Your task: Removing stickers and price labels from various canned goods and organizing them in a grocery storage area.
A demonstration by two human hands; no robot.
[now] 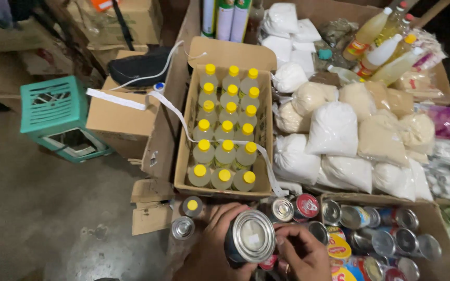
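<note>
We see the left hand [220,229] wrapped around the side of a tin can [250,237], fingers curled on its wall, silver lid facing up at us. The right hand [300,252] sits just right of the can, fingertips touching its lower right rim; fingers bent, so both hands grip the same can. Just left of the left hand we note a yellow-capped bottle [192,206] and a small silver can [183,227] standing on cardboard scraps. Right of the right hand lies a cardboard box of tins [381,237], lids up or tilted, some with red and yellow labels. Beyond the hands, an open carton [183,156] holds rows of oil bottles [226,143] with yellow caps; a white strap [173,112] drapes over its edge. Further right of that, white and beige filled plastic bags [334,130] are piled. Far left of the hands we see a green plastic stool [53,106] on concrete floor [37,208].
</note>
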